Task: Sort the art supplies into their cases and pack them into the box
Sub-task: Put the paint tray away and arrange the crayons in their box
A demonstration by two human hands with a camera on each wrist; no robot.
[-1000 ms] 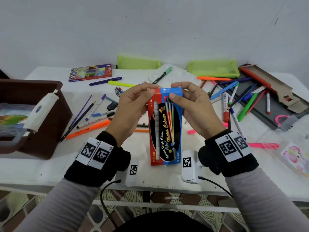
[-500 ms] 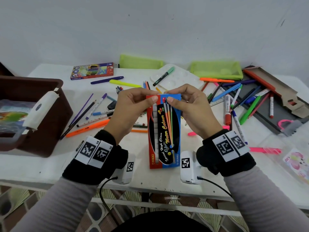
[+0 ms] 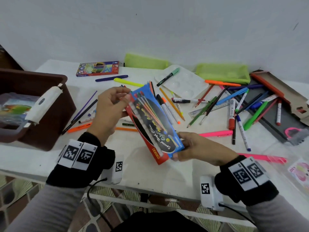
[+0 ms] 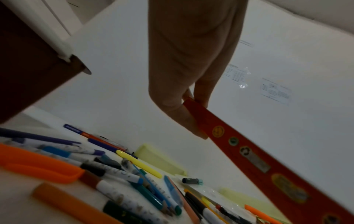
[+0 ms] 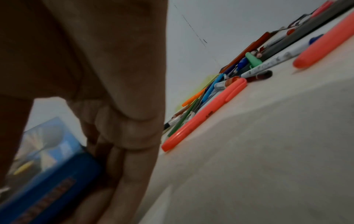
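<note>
Hands share one flat red-and-blue cardboard marker case (image 3: 154, 126), raised tilted above the white counter (image 3: 167, 171); left hand (image 3: 109, 113) pinches its far end between thumb and curled fingers; right hand (image 3: 199, 149) grips its near end, fingers wrapped underneath; brown plastic box (image 3: 50, 118) stands left of the case; loose pens and pencils (image 3: 234, 104) lie scattered right of it.

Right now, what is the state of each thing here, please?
Pen box: lifted off the table, tilted, far end open.
Left hand: holds the box's far end.
Right hand: grips the box's near end.
Brown box: open, a clear case inside.
Pencil box: flat on the table.
Loose pens: scattered, unsorted.
</note>
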